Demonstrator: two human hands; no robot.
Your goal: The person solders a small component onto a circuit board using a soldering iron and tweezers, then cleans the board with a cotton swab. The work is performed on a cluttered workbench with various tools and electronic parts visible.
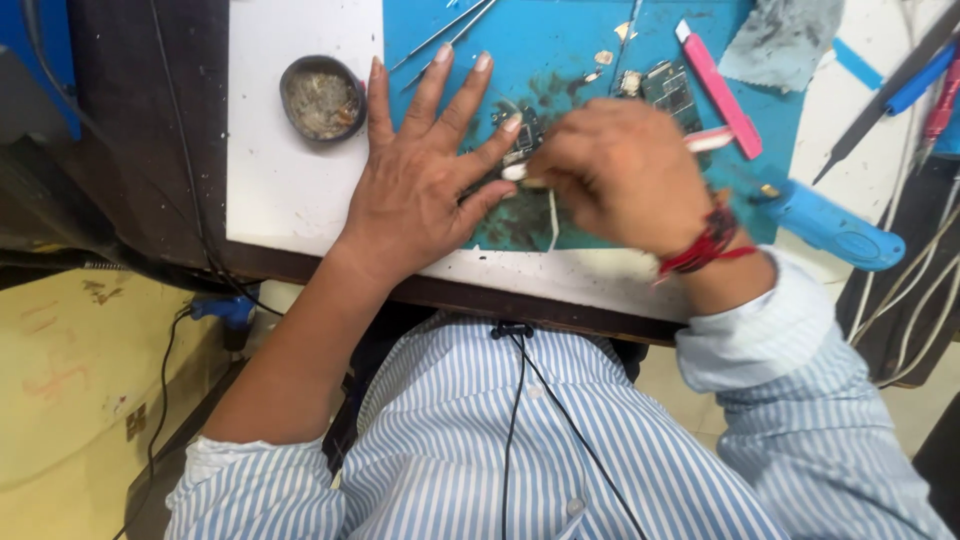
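While left hand (420,185) flat; right hand (625,170) gripping brush (706,140) over circuit board (522,135)

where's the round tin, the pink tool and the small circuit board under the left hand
round tin (322,97), head view, on its crusty contents
pink tool (722,90), head view, mid-blade
small circuit board (525,135), head view, on the part showing between the left hand's fingers
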